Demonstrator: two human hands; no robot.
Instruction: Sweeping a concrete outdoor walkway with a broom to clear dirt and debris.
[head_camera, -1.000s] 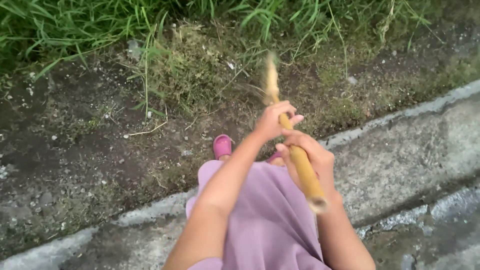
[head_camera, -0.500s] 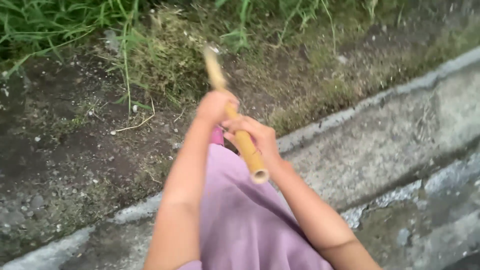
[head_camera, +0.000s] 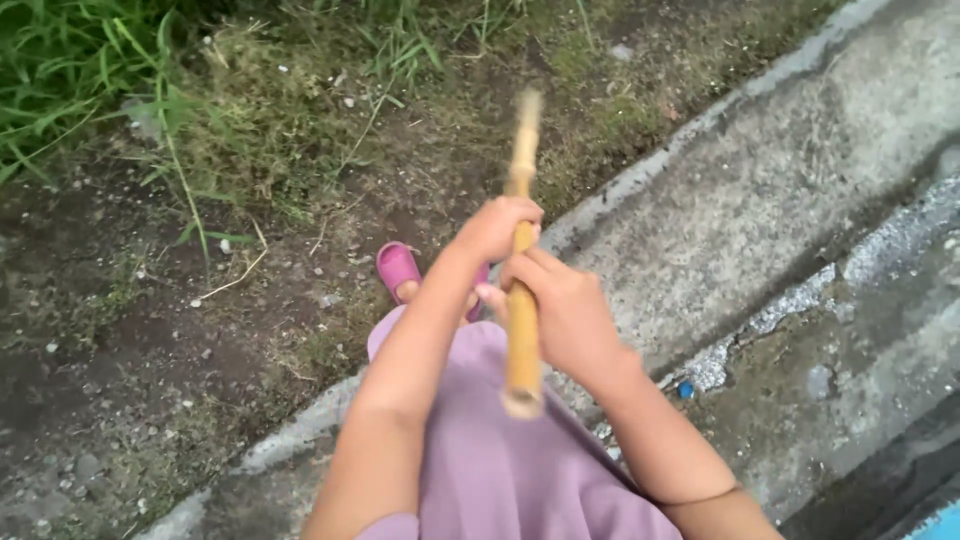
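Both my hands grip a yellowish bamboo stick (head_camera: 522, 345) that runs from near my waist up and away toward the ground. My left hand (head_camera: 493, 226) holds it higher up, and my right hand (head_camera: 560, 305) holds it lower, near the cut end. The far part of the stick (head_camera: 526, 130) is blurred over the dirt and grass. Below my arms I see my lilac garment (head_camera: 500, 460) and a pink slipper (head_camera: 398, 266) on the soil.
Long green grass (head_camera: 70, 70) grows at the upper left, with bare damp soil (head_camera: 120, 350) below it. A concrete kerb (head_camera: 760, 190) runs diagonally to the right, with a darker wet channel (head_camera: 880, 400) beyond.
The stick has swung from leaning left to nearly straight up in view. My hands moved right with it, and the view shifted so that more kerb shows.
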